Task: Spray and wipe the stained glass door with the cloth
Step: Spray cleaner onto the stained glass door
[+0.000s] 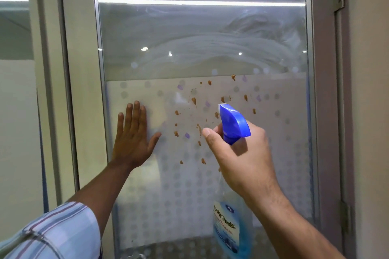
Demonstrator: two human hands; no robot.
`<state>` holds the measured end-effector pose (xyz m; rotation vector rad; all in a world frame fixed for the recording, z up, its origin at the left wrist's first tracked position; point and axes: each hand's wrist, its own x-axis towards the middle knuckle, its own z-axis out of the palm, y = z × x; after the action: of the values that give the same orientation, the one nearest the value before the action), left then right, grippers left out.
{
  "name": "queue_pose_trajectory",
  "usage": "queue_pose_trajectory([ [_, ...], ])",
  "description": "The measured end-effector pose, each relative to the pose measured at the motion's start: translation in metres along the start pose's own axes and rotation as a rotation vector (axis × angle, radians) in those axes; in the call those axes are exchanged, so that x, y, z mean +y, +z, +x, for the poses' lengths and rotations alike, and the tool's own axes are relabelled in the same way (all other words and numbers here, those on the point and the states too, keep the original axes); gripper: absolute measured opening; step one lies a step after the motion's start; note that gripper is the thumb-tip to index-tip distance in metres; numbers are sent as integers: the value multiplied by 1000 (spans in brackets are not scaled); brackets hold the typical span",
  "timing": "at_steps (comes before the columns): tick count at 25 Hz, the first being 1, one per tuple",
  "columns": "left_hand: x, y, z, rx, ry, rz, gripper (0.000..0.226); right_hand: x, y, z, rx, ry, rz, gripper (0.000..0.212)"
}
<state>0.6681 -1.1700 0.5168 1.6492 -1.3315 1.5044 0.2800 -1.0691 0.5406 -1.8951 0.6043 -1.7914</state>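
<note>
- The glass door (210, 33) fills the view: a smooth pane in a thin metal frame (101, 48). Its upper half is clear but hazy, crossed with curved, milky streaks. Judging by those, the top may already have been wiped, though I can't be sure.
- The lower half carries a frosted film (147, 185), matt and pale, patterned with rows of small round dots.
- The job looks early to me. The dirt is all there, no cloth is anywhere in sight, and the wiping of this patch has not begun.
- The spray bottle (231, 227) is clear plastic with blue liquid inside and a paper label. Its glossy blue trigger head (233, 124) points at the door, near the middle of the soiled area.
- The right hand (242, 160) is wrapped tightly round the bottle's neck, thumb lying along the near side. The trigger finger is hidden behind the head, so whether it is squeezing I cannot tell.
- The left hand (132, 139) is spread wide and flat, palm pressed on the frosted film just left of the dirt, holding nothing. A checked sleeve (52, 231) covers that arm.
- The brown stains (194, 101) are small, thick-looking blobs and specks scattered over the frosted band, a few trailing short drips downward.
</note>
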Motion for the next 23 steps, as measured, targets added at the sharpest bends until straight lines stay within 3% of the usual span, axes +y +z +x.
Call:
queue_pose_trajectory([
  [5, 0, -2, 0, -19, -6, 10, 97, 7, -18, 0, 45, 34, 54, 11],
  [20, 8, -13, 0, -79, -18, -46, 99, 40, -83, 16, 215, 26, -187, 5],
  [23, 5, -14, 0, -95, -22, -37, 100, 40, -86, 10, 187, 23, -177, 6],
])
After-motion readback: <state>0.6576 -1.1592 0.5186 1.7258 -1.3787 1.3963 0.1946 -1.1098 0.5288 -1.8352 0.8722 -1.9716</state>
